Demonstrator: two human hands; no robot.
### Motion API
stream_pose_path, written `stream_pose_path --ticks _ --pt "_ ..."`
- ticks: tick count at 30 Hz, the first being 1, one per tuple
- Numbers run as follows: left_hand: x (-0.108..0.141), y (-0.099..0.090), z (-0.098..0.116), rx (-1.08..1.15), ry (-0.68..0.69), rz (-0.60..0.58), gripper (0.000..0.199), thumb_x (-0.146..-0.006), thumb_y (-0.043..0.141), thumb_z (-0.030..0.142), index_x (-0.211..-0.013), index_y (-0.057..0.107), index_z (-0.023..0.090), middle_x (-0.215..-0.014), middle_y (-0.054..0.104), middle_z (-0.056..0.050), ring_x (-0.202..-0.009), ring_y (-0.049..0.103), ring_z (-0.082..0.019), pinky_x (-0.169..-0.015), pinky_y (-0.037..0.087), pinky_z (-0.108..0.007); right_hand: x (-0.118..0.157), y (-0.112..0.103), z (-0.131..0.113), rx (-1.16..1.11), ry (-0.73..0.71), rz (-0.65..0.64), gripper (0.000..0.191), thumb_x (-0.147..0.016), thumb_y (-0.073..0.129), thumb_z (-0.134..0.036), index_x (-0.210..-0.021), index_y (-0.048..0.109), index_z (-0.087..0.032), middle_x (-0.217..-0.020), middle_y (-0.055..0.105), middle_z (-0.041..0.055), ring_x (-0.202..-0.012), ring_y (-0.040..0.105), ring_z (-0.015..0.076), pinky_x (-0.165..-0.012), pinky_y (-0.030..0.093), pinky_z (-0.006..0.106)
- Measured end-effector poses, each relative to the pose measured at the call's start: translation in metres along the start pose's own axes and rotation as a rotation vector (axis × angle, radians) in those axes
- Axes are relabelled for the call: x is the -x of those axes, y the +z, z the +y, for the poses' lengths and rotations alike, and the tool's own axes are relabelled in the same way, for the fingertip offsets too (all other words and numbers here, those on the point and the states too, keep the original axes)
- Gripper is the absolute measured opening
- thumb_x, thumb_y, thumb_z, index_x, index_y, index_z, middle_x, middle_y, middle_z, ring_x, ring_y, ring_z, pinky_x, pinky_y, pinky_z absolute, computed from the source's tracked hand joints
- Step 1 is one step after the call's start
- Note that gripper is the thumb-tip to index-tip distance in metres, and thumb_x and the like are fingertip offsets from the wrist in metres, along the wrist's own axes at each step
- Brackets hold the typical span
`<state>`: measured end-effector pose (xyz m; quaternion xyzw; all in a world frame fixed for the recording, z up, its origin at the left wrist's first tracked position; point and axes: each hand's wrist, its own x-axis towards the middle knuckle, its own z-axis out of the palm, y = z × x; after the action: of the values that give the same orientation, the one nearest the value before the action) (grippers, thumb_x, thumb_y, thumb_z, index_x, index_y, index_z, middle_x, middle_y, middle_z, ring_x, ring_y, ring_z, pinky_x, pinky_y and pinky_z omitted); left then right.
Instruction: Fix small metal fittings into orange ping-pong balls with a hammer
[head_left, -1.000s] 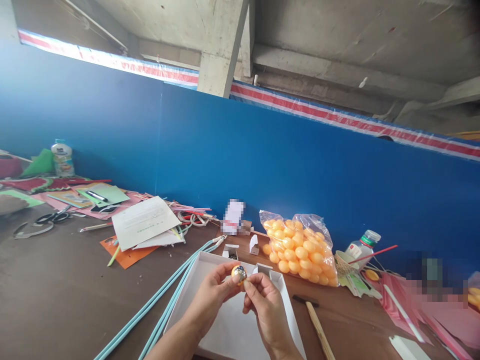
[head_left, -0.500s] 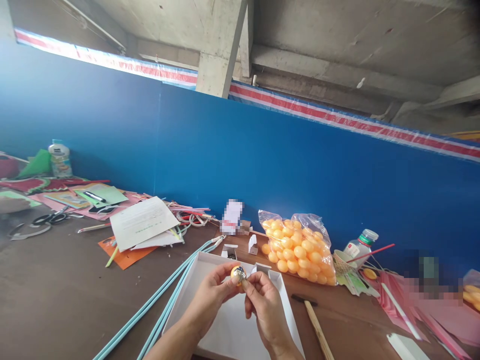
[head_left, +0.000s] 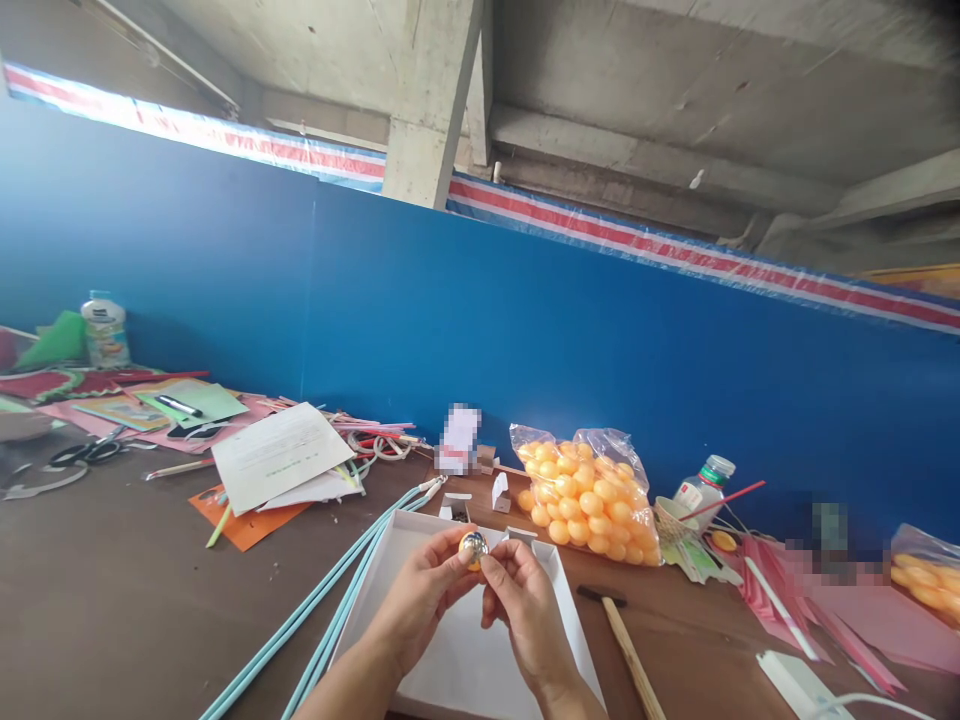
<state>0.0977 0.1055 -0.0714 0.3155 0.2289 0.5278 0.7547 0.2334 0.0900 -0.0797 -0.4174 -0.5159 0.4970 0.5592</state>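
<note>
"Gold-and-silver ball [head_left: 473, 550], where?"

"Up at the fingertips, between both hands, over the white box tray [head_left: 461, 665]."

"Left hand [head_left: 422, 592]?"

"Nearly closed. Thumb and fingers grip the ball from its left side; ball sits out at the tips, apart from the palm."

"Right hand [head_left: 529, 610]?"

"Thumb and forefinger pinched together, right at the ball's lower right edge. Other fingers curled in. Can't tell if anything small is in that pinch."

"Around them?"

"Clear bag of orange balls [head_left: 613, 447] beyond the tray, toward the right. Hammer [head_left: 628, 645] on the brown table [head_left: 120, 600], right of the tray. Pale blue cords [head_left: 300, 618] along the tray's left. Small carton [head_left: 457, 498] just behind it, contents too small to tell."
</note>
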Motion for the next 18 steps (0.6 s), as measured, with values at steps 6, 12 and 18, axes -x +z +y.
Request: stream_pose_path --ticks 6,12,18 --pt "-0.001 -0.001 -0.002 -0.043 0.021 0.000 0.033 -0.070 0.074 0.025 -0.100 0.065 0.013 -0.097 0.067 -0.007 -0.084 0.065 -0.017 -0.091 0.046 -0.034 -0.004 -0.001 0.007 0.067 0.009 0.018 0.025 -0.083 0.059 -0.040 -0.081 0.047 -0.018 -0.049 0.051 -0.0077 -0.041 0.046 0.0069 -0.042 0.040 0.019" --pt "-0.004 -0.004 -0.001 0.011 -0.004 -0.023 0.030 -0.071 0.073 0.025 -0.097 0.064 0.013 -0.097 0.068 -0.009 -0.085 0.067 -0.019 -0.089 0.048 -0.033 0.006 0.003 -0.023 0.168 -0.037 0.036 0.030 -0.082 0.056 -0.048 -0.084 0.052 -0.017 -0.060 0.058 -0.0024 -0.047 0.051 0.0093 -0.045 0.046 0.023" --pt "-0.002 -0.010 0.003 0.128 -0.081 -0.022 0.039 -0.074 0.071 0.025 -0.109 0.057 0.013 -0.100 0.069 -0.012 -0.096 0.067 -0.025 -0.088 0.051 -0.035 0.053 -0.050 -0.067 0.507 -0.044 0.301 0.036 -0.076 0.058 -0.055 -0.089 0.059 -0.021 -0.070 0.064 0.0031 -0.053 0.058 0.0145 -0.049 0.048 0.026"
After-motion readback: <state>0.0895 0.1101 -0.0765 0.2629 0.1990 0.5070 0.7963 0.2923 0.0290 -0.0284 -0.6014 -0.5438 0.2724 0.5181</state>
